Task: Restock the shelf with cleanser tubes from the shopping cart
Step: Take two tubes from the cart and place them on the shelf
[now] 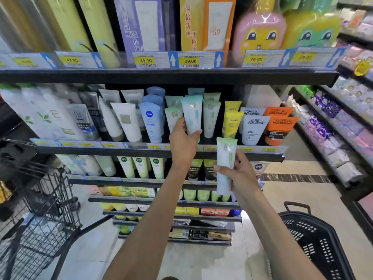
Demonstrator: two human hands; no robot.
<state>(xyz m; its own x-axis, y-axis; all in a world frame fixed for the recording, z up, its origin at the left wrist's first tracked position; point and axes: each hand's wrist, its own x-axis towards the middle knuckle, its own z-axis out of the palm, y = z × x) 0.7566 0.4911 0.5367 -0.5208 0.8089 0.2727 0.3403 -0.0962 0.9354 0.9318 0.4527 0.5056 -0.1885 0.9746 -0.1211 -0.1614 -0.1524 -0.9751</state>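
So the left hand (182,138) is gripping a teal-topped cleanser tube (192,115) cap-down, lining it up with the matching tubes on the shelf (262,153), probably to slot it into that row. At about 4 o'clock from it, the right hand (241,172) is holding a green-topped tube (225,164) upright, likely queued next. The shopping cart (40,209) is sitting at 8 o'clock.

Tube in left hand (192,114): white, teal-tinted top
Tube in right hand (225,166): white, pale green top, green stripe
Shelf (161,74): black, yellow price tags
L'Oreal tubes (279,128): orange, black lettering
Shopping cart (46,209): black wire
Basket (314,245): black, perforated
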